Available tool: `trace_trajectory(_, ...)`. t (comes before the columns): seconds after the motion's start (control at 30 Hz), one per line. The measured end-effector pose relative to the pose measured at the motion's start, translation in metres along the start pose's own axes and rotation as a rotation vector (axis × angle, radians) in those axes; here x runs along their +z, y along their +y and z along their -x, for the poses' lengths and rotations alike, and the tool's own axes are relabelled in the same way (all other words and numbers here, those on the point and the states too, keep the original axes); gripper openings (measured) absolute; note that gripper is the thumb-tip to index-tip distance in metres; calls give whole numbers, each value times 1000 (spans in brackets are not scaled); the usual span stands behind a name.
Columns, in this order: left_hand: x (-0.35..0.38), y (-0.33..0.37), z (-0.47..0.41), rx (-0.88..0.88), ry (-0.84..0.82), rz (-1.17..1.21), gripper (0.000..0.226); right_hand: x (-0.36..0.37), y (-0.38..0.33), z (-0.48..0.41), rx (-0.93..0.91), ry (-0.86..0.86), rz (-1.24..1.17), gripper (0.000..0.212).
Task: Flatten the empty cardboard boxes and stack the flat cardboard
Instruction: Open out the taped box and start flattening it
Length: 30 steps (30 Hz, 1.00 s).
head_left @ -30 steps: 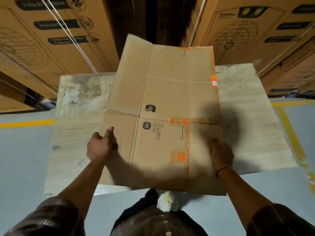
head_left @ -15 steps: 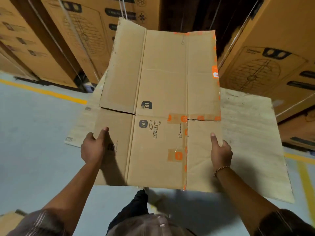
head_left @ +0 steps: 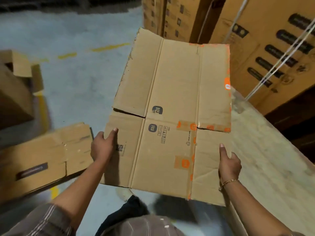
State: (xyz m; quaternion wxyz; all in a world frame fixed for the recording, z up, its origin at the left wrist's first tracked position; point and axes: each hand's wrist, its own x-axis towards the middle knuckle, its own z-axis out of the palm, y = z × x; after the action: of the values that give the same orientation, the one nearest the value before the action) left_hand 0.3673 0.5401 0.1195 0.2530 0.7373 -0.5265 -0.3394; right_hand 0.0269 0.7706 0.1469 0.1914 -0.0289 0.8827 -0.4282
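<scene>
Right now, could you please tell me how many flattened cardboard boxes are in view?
2. The held box is gripped at its side edges by the left hand and right hand; the floor box lies flat at the left. More may be hidden beneath it.

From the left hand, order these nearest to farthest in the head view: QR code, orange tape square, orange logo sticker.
1. QR code, just right of the left hand.
2. Orange tape square, lower middle of the held cardboard.
3. Orange logo sticker, far right edge.
</scene>
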Motion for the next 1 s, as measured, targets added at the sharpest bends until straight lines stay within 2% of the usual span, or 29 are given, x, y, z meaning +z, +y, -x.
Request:
trace_trajectory(0.1,-40,-42,-36,-138,85,47,66,70,-38,7,-61,-107,83,89)
trace_trajectory(0.3,-114,-109,-99,-316,214,123,51,213,-97,36,-172,-308,211,110)
trace_trajectory(0.37,-138,-125,-115,-366,252,141,55,252,-120,55,-214,-378,244,93)
trace_trajectory(0.43,-155,-144,-128,-428,286,171,63,288,-139,69,-281,-438,279,62)
trace_trajectory(0.47,-163,-152,-133,-465,305,186,65,305,-145,75,-305,-471,291,53)
trace_trajectory(0.7,-195,-196,-140,-683,414,223,57,407,-187,105,-435,-609,438,59)
trace_trajectory(0.87,-191,-225,-136,-843,491,250,70,477,-219,116,-547,-778,551,58)
trace_trajectory(1.0,-180,-229,-138,-948,569,273,53,539,-245,124,-652,-924,632,55)
